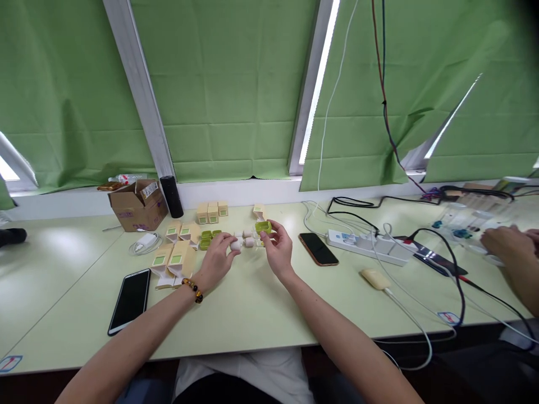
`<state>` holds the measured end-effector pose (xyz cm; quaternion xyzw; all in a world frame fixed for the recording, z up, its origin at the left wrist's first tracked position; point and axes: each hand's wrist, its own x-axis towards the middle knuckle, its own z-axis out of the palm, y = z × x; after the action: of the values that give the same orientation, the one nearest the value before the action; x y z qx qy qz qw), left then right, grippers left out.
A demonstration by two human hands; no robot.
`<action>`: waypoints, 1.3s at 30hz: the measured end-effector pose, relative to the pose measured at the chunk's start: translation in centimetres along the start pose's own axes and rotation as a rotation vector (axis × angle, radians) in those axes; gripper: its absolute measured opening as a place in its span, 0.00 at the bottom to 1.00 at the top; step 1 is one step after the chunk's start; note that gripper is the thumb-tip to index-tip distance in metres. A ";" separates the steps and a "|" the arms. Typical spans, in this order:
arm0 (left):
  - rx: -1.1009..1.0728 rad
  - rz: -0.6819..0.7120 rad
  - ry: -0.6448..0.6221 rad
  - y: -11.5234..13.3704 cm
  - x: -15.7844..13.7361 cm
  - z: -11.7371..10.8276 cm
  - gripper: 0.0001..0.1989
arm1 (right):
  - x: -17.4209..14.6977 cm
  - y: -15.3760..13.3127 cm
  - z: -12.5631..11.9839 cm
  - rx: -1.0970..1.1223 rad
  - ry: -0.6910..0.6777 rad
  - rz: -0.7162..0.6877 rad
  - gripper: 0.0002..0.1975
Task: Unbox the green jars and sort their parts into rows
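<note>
My left hand [218,259], wearing a beaded bracelet, pinches a small white rounded piece [235,246] between thumb and fingers. My right hand [279,251] grips a small green open container [263,226], raised a little above the table. Between my hands stand several small white and pale pink cylinders [249,242]. Beside my left fingers lie several green square containers [206,240]. Left of them are opened cream cartons [182,258] with green labels. One more cream carton [259,211] sits just behind the green container.
Closed cream boxes [213,212] and a cardboard box [138,207] with a black cylinder [172,196] stand at the back. Phones [129,302] [319,249] lie either side. A power strip [370,247] with cables is at right, near another person's hand [507,244].
</note>
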<state>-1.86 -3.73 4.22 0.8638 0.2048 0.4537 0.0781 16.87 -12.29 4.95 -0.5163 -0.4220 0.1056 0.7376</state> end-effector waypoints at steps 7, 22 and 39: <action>0.053 0.023 -0.177 0.9 1.7 3.6 0.09 | -0.3 -0.3 0.0 -0.003 -0.014 0.008 0.26; 0.248 0.023 -0.237 1.3 1.2 5.7 0.10 | -0.4 -0.4 0.0 -0.033 -0.023 -0.017 0.25; -0.590 -0.351 0.104 0.1 -1.0 -3.2 0.02 | -3.7 -1.7 1.7 0.246 -0.477 -0.013 0.23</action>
<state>-4.97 -4.46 5.34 0.7313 0.2141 0.5166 0.3905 12.87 -14.08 4.72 -0.3807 -0.5710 0.2700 0.6754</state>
